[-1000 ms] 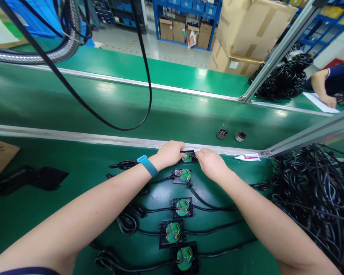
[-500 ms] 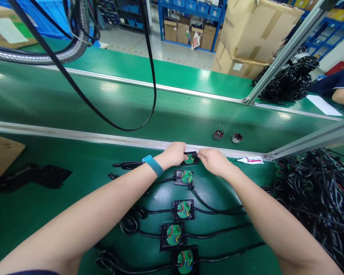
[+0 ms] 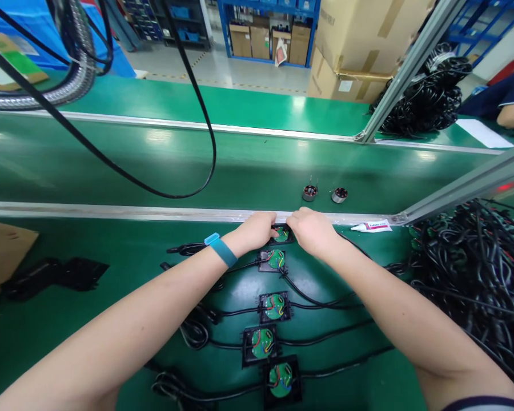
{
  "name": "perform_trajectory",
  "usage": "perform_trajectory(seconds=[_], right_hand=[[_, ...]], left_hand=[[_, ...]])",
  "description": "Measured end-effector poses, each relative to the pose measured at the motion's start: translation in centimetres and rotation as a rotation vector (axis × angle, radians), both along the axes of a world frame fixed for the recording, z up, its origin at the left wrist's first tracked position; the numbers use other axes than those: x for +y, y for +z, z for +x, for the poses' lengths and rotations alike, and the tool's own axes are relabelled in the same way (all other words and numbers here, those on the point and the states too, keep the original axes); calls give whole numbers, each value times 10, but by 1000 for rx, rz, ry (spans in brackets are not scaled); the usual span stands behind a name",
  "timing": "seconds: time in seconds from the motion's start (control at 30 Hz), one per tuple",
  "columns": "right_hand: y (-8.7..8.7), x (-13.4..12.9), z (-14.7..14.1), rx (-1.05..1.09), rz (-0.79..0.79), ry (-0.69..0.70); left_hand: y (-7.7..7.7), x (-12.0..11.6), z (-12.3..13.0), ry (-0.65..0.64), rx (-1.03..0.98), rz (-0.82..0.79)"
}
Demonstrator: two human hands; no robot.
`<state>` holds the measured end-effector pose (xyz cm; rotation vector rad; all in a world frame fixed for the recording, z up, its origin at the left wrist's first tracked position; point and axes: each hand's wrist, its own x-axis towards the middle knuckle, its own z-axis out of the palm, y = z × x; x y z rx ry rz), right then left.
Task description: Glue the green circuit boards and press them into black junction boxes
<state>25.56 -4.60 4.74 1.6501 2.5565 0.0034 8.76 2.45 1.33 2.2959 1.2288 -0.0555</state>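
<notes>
The fingers (image 3: pixel 274 227) of the left hand (image 3: pixel 257 229) are bent in a pinch on the left side of a small black box (image 3: pixel 279 242), the thumb reaching over its green circuit board (image 3: pixel 282 233). The right hand (image 3: pixel 312 229) has its fingers drawn close together at the box's right edge; what lies between their tips is hidden, so I cannot tell whether they grip it. The box is at the far end of a row on the green bench (image 3: pixel 128 242), just short of the metal strip (image 3: pixel 175 212).

Both arms stretch forward and slant inward, the backs of the hands upward. A teal band (image 3: pixel 221 250) circles the left wrist.

Compared with half a second ago, the right fingertips sit closer to the box and a black cable (image 3: pixel 355 244) now shows beside the right wrist. The left hand keeps its place at the box.

Nearer the person lie four more boxes with boards, the closest of them (image 3: pixel 281 381) at the bottom of the view. Beyond the strip stand two round metal parts (image 3: pixel 310 193); a white tube (image 3: pixel 373 226) lies right of the hands, near a heap of cables (image 3: pixel 471 285).
</notes>
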Motion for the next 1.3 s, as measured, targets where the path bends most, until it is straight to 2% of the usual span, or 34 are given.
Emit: perform_trajectory(seconds=[0.17, 0.3, 0.47, 0.57, 0.7, 1.07, 1.2, 1.3], right_hand=[[-7, 2, 1, 25, 53, 46], [-19, 3, 9, 86, 12, -63], [-28, -2, 12, 192, -86, -222], [-25, -2, 11, 161, -149, -268], [-17, 4, 13, 132, -241, -223], [-8, 6, 9, -36, -217, -155], [0, 11, 1, -110, -261, -118], [2, 18, -6, -122, -292, -144]], left_hand=[[4, 4, 6, 14, 59, -52], [6, 4, 9, 23, 120, -90], [9, 2, 13, 3, 190, -28], [12, 0, 17, -10, 223, 2], [14, -2, 20, -11, 246, 11], [13, 1, 21, 83, 197, -34], [12, 2, 21, 87, 196, -66], [13, 4, 22, 72, 226, -126]])
